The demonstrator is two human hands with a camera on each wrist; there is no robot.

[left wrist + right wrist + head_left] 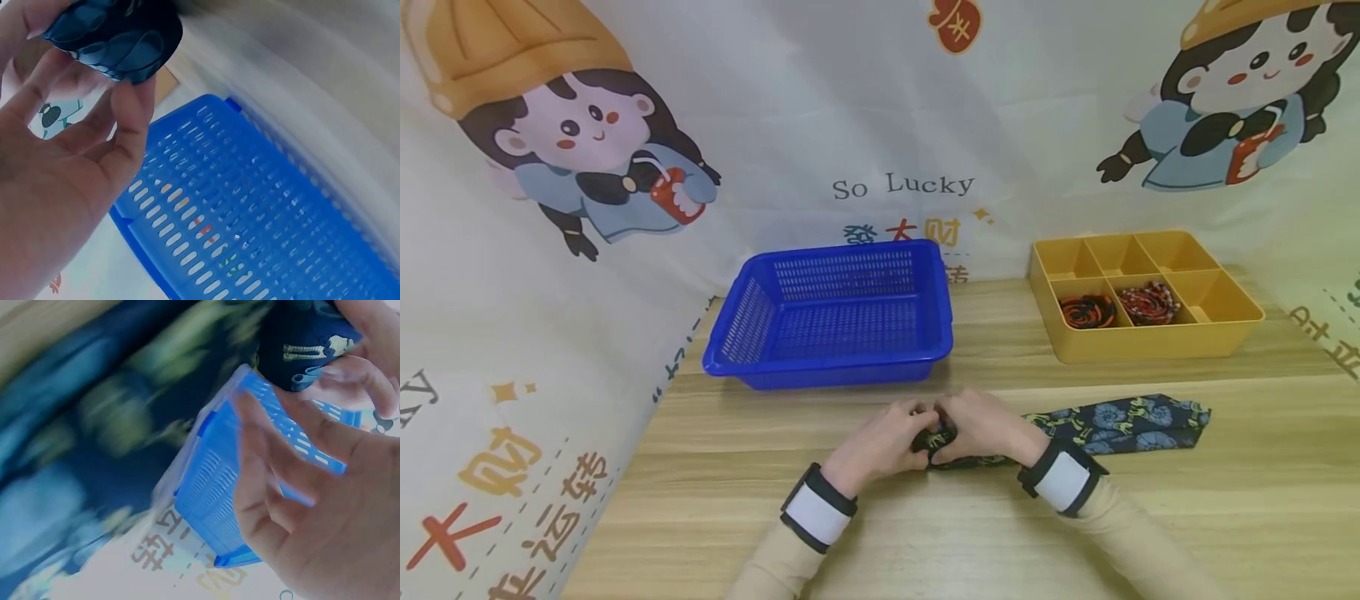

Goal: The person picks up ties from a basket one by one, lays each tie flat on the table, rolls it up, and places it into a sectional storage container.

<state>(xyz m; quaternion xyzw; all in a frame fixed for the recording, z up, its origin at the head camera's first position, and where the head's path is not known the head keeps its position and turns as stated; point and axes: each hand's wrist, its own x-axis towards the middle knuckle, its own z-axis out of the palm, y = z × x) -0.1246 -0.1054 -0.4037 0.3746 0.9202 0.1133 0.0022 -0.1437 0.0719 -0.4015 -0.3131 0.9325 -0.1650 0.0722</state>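
Note:
A dark navy necktie (1131, 425) with blue flowers and yellow-green figures lies lengthwise on the table, its wide end pointing right. Its other end is coiled into a roll, seen close up in the left wrist view as a dark blue roll (125, 47). My left hand (880, 437) grips the roll from the left, thumb and fingers bent round it. From the right, my right hand (981, 425) holds the same roll between thumb and fingers, its wrist over the flat stretch of tie. Both hands partly hide the roll in the head view.
Behind the hands stands a blue plastic basket (827, 363) with slotted walls. At the back right is a yellow divided box (1157, 343); a black-and-orange coil (1087, 312) and a red patterned coil (1150, 303) sit in its front compartments. A printed cloth (775, 100) hangs behind the table.

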